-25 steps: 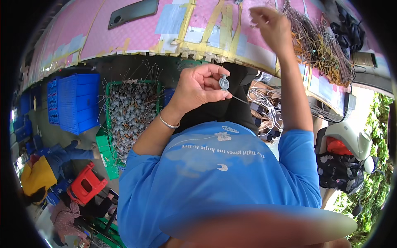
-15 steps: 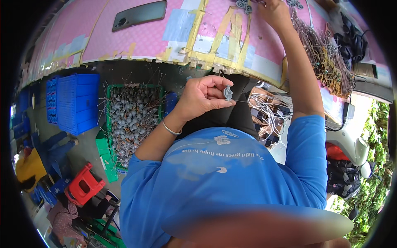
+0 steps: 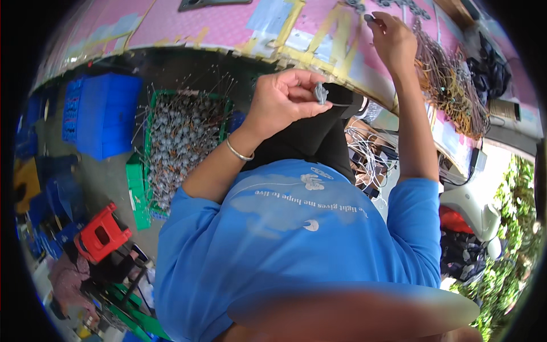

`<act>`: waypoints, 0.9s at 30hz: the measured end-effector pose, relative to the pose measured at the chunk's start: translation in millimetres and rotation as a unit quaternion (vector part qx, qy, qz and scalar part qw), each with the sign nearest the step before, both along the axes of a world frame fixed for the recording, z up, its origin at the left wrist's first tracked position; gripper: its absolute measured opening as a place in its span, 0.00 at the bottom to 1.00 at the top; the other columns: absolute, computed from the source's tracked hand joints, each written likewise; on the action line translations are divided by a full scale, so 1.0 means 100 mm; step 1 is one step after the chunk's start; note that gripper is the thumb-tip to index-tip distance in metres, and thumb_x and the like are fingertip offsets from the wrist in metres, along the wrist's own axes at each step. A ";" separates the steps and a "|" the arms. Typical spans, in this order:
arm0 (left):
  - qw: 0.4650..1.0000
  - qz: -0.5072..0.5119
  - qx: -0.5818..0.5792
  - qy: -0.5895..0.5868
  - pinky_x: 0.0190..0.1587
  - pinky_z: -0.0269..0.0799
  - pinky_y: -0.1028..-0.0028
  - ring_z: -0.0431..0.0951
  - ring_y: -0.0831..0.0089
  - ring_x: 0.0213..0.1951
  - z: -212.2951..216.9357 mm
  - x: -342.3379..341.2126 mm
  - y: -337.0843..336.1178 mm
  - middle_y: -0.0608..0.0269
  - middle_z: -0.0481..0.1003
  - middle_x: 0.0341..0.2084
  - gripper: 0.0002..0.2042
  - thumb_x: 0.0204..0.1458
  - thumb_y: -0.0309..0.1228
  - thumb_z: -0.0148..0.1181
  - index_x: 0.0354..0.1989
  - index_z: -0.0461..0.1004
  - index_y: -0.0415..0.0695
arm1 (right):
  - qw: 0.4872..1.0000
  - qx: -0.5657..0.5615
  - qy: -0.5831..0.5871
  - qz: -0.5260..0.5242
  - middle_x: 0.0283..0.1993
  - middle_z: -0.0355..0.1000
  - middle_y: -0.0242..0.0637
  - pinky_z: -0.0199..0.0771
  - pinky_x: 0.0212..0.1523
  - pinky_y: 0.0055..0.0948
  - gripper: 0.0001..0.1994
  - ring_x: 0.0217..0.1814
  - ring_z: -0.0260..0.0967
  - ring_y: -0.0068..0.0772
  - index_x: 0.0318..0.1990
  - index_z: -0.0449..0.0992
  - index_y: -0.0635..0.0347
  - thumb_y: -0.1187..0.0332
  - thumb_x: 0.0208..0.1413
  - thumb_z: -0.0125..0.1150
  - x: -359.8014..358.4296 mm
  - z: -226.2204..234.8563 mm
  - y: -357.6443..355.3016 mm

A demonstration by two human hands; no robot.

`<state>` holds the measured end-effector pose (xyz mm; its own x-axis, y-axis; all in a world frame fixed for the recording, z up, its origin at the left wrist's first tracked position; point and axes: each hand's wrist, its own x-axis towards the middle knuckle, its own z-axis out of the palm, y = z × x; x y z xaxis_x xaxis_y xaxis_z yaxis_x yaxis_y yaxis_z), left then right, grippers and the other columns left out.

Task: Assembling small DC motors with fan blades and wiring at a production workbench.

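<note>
My left hand [image 3: 283,101] is closed in a pinch, just off the table's near edge. Between its thumb and fingers sits a small grey moulded part [image 3: 321,93], with a thin cable [image 3: 342,105] trailing from it to the right. My right hand [image 3: 394,47] is over the table's far right, its fingertips closed on a small grey piece [image 3: 368,18]. More grey parts [image 3: 419,11] lie on the table around that hand. Beside my right forearm rests a thick bundle of brown and yellowish wires [image 3: 456,97].
A phone [image 3: 211,3] lies on the pink, tape-patched table [image 3: 188,23]. Below, a green crate [image 3: 149,134] holds many grey wired parts, their ends sticking up. Blue crates [image 3: 108,117] and a red stool [image 3: 103,232] stand left. White cables [image 3: 370,157] hang right of my legs.
My right hand has come back from the grey parts toward me with a small grey piece in its fingertips. My left hand still grips its part. The view has shifted.
</note>
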<state>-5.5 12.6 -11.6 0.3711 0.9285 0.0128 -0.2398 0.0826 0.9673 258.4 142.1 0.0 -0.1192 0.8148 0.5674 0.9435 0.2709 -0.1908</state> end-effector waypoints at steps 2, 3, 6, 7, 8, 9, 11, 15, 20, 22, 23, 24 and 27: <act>0.999 0.028 0.018 -0.012 0.39 0.77 0.80 0.80 0.81 0.34 0.02 -0.04 -0.04 0.61 0.80 0.32 0.19 0.43 0.17 0.71 0.46 0.76 0.33 | 0.976 -0.072 0.189 0.084 0.39 0.80 0.37 0.74 0.40 0.24 0.15 0.35 0.76 0.24 0.47 0.80 0.60 0.65 0.54 0.66 -0.32 0.08 -0.53; 0.998 0.037 0.043 -0.004 0.39 0.77 0.79 0.80 0.81 0.34 0.04 -0.06 -0.05 0.61 0.81 0.32 0.19 0.43 0.17 0.70 0.46 0.76 0.33 | 0.947 -0.112 0.276 0.120 0.35 0.80 0.37 0.75 0.38 0.26 0.11 0.34 0.75 0.25 0.43 0.80 0.62 0.68 0.53 0.66 -0.54 0.19 -0.85; 0.996 0.046 0.076 -0.001 0.40 0.78 0.78 0.81 0.79 0.34 0.06 -0.05 -0.09 0.61 0.81 0.32 0.19 0.42 0.17 0.70 0.46 0.76 0.34 | 0.857 -0.215 0.440 0.157 0.43 0.77 0.33 0.72 0.46 0.21 0.12 0.43 0.72 0.20 0.48 0.78 0.66 0.76 0.57 0.63 -0.80 0.29 -1.51; 0.995 0.053 0.084 -0.009 0.40 0.78 0.78 0.81 0.79 0.35 0.07 -0.04 -0.11 0.60 0.81 0.32 0.19 0.42 0.17 0.70 0.45 0.76 0.34 | 0.814 -0.230 0.503 0.176 0.43 0.77 0.34 0.72 0.47 0.21 0.12 0.43 0.72 0.20 0.48 0.78 0.66 0.76 0.57 0.63 -0.83 0.29 -1.62; 0.995 0.049 0.084 -0.006 0.40 0.78 0.78 0.81 0.79 0.35 0.09 -0.03 -0.13 0.60 0.81 0.32 0.19 0.42 0.17 0.70 0.45 0.76 0.34 | 0.813 -0.228 0.506 0.174 0.43 0.77 0.34 0.72 0.47 0.21 0.12 0.43 0.72 0.20 0.48 0.78 0.66 0.76 0.57 0.63 -0.84 0.28 -1.69; 0.995 0.047 0.093 -0.003 0.40 0.78 0.77 0.81 0.78 0.35 0.10 0.00 -0.15 0.60 0.81 0.32 0.19 0.42 0.17 0.70 0.45 0.76 0.34 | 0.800 -0.227 0.524 0.186 0.42 0.77 0.33 0.72 0.47 0.21 0.12 0.44 0.72 0.20 0.48 0.78 0.66 0.77 0.56 0.63 -0.84 0.28 -1.75; 0.994 0.041 0.104 0.000 0.40 0.79 0.77 0.81 0.77 0.35 0.11 0.02 -0.18 0.59 0.81 0.32 0.19 0.43 0.17 0.70 0.45 0.76 0.34 | 0.787 -0.222 0.542 0.195 0.42 0.77 0.33 0.72 0.47 0.22 0.12 0.44 0.72 0.20 0.47 0.78 0.67 0.78 0.56 0.63 -0.82 0.29 -1.82; 0.992 0.021 0.118 0.049 0.39 0.80 0.77 0.82 0.77 0.35 0.15 0.05 -0.26 0.58 0.81 0.34 0.19 0.43 0.16 0.69 0.46 0.76 0.34 | 0.830 -0.210 0.475 0.204 0.41 0.77 0.34 0.72 0.44 0.20 0.11 0.41 0.72 0.20 0.45 0.79 0.67 0.80 0.53 0.65 -0.68 0.29 -1.91; 0.963 0.047 0.207 0.166 0.36 0.80 0.79 0.82 0.78 0.32 0.10 0.12 -0.35 0.60 0.81 0.34 0.19 0.41 0.16 0.69 0.45 0.76 0.35 | 0.838 -0.241 0.471 0.137 0.38 0.77 0.33 0.70 0.37 0.17 0.10 0.36 0.71 0.17 0.41 0.81 0.66 0.82 0.50 0.67 -0.74 0.28 -2.00; 0.918 0.100 0.322 0.209 0.34 0.79 0.80 0.83 0.78 0.29 0.07 0.17 -0.39 0.62 0.81 0.31 0.19 0.39 0.17 0.71 0.43 0.77 0.36 | 0.841 -0.271 0.460 0.090 0.34 0.77 0.31 0.68 0.34 0.16 0.10 0.34 0.70 0.15 0.41 0.81 0.67 0.81 0.49 0.67 -0.77 0.27 -2.02; 0.918 0.098 0.320 0.211 0.34 0.79 0.80 0.83 0.78 0.29 0.07 0.18 -0.39 0.62 0.81 0.31 0.19 0.39 0.17 0.71 0.43 0.77 0.36 | 0.839 -0.273 0.462 0.088 0.34 0.77 0.31 0.68 0.34 0.16 0.10 0.34 0.70 0.15 0.41 0.81 0.67 0.81 0.49 0.67 -0.77 0.25 -2.02; 0.893 0.113 0.362 0.241 0.35 0.79 0.80 0.83 0.78 0.30 0.07 0.19 -0.39 0.62 0.81 0.31 0.19 0.39 0.17 0.70 0.43 0.77 0.36 | 0.842 -0.257 0.465 0.090 0.34 0.77 0.31 0.68 0.33 0.15 0.11 0.33 0.70 0.15 0.41 0.81 0.67 0.81 0.49 0.68 -0.78 0.22 -2.01; 0.903 0.098 0.343 0.240 0.36 0.80 0.80 0.83 0.77 0.32 0.09 0.21 -0.31 0.62 0.81 0.34 0.19 0.40 0.16 0.69 0.44 0.77 0.37 | 0.813 -0.246 0.516 0.115 0.34 0.77 0.31 0.69 0.36 0.16 0.10 0.34 0.71 0.16 0.42 0.81 0.66 0.80 0.50 0.67 -0.73 0.17 -1.96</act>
<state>15.3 -18.3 -3.0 0.3158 0.8113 0.4920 0.2765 -0.5747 0.7702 185.0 -54.2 17.2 0.0317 0.9967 0.0754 0.1483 0.0699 -0.9865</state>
